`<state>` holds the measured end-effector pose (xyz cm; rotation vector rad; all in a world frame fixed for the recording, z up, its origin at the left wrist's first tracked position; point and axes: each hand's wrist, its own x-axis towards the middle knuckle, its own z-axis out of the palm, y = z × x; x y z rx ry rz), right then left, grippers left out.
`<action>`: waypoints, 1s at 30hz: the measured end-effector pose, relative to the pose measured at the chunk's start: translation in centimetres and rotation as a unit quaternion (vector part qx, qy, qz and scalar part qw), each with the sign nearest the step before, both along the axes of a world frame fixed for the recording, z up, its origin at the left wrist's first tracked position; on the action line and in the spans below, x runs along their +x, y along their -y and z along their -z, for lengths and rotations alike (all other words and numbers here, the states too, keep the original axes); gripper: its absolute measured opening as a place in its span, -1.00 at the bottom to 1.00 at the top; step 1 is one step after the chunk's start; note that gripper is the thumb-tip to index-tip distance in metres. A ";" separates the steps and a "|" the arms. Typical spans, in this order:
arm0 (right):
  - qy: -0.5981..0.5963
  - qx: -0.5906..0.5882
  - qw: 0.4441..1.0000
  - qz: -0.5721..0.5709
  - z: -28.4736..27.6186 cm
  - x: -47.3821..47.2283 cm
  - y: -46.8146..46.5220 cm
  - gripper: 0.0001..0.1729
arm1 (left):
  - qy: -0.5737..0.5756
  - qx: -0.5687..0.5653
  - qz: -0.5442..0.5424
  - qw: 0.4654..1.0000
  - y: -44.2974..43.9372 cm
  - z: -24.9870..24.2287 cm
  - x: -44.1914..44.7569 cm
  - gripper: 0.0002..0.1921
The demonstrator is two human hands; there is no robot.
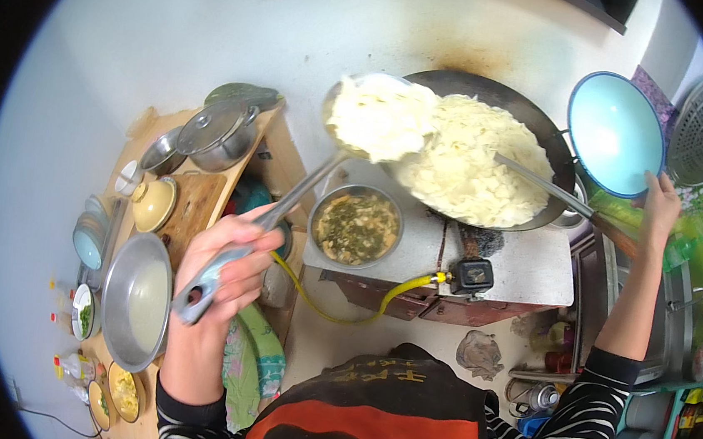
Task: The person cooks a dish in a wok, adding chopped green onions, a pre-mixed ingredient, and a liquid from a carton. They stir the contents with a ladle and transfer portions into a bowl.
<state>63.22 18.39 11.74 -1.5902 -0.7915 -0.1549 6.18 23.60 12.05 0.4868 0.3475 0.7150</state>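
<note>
My left hand (225,265) grips the metal handle of a large ladle or strainer (325,167), whose head is heaped with pale, flat noodle-like pieces (382,119). That load is raised at the left side of a wide black wok (560,169) full of similar pale pieces (481,168). A metal-shafted spatula (543,183) with a wooden handle leans in the wok, its blade buried. My right hand (660,199) holds a light blue bowl (616,136) by its lower rim, tilted beyond the wok's right edge. The bowl's inside shows no food.
A metal basin of soup with greens (357,226) sits left of the wok on the white stove top (528,272). A yellow gas hose (395,295) hangs in front. The left table bears a lidded pot (218,136), cutting board (193,205) and metal bowl (137,301).
</note>
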 end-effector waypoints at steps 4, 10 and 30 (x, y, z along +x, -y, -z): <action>-0.005 -0.009 0.999 -0.039 0.7 0.1 -0.5 -0.79 | -0.295 0.153 -0.028 0.943 -2.2 -0.4 7.4 -0.82; 0.011 -0.024 0.999 -0.029 0.4 -0.7 -0.8 -0.80 | -0.490 0.481 -0.062 0.725 -3.7 2.8 11.2 -0.55; -0.045 -0.152 0.860 -0.485 1.6 -26.9 -17.6 -0.71 | -0.009 -0.037 -0.530 0.847 16.1 3.9 -15.0 -0.84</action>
